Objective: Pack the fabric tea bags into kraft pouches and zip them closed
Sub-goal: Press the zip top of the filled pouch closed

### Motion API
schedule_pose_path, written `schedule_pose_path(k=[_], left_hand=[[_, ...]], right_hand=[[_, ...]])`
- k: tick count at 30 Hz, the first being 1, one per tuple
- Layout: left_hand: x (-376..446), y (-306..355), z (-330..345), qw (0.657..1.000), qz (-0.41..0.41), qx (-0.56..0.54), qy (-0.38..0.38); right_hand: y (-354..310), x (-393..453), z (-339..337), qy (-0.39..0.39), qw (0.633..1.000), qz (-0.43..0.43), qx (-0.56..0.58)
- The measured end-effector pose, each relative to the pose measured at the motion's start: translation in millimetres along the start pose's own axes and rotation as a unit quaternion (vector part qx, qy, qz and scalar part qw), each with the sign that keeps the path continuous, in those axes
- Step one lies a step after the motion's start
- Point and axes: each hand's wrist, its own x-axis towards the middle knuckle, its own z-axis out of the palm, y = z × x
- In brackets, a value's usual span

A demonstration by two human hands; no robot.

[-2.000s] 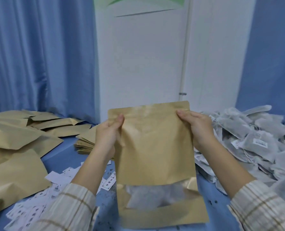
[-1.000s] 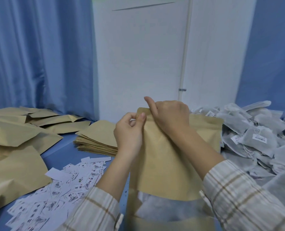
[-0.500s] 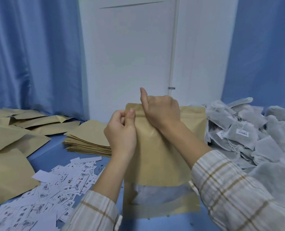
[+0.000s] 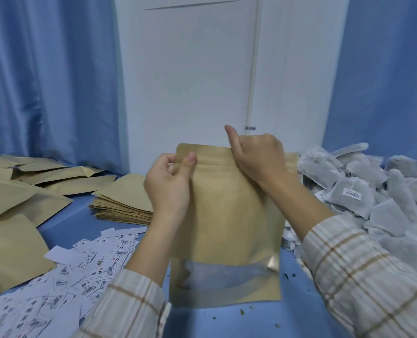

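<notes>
Kraft pouch (image 4: 229, 215) upright on the blue surface (image 4: 300, 311), grey tea bag showing through its clear window. Left hand (image 4: 168, 186) pinching the top left corner, thumb in front; right hand (image 4: 258, 157) gripping the zip strip further right, thumb raised. Printed paper slips (image 4: 76, 272) scattered at near left. Stacked empty pouches (image 4: 122, 203) just behind, heaped fabric tea bags (image 4: 373, 198) at right. Blue curtains (image 4: 49, 76) and white wall beyond.
</notes>
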Motion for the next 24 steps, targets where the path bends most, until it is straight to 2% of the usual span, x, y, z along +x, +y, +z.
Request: schedule_pose_path(k=[4, 10, 16, 18, 21, 24], left_hand=[[3.1, -3.3, -6.4, 1.0, 0.007, -0.001, -0.011], [5.6, -8.0, -10.4, 0.999, -0.032, -0.012, -0.01], [10.0, -11.4, -16.6, 0.998, -0.048, -0.026, 0.014], [10.5, -14.1, -17.7, 0.999, -0.045, -0.011, 0.021], [9.6, -14.2, -11.0, 0.999, -0.042, 0.023, -0.006], [3.6, -11.1, 4.2, 0.998, -0.037, 0.043, -0.018]], right_hand=[[14.9, -1.3, -2.8, -0.037, 0.999, 0.028, 0.015], [30.1, -4.9, -0.9, -0.079, 0.994, 0.075, 0.012], [40.9, -4.6, -0.8, -0.06, 0.99, 0.127, 0.03], [37.6, -4.2, -2.5, -0.07, 0.991, 0.113, 0.016], [15.9, 2.0, -6.0, -0.095, 0.995, 0.031, -0.031], [-30.4, 4.3, 2.3, -0.089, 0.995, -0.052, 0.003]])
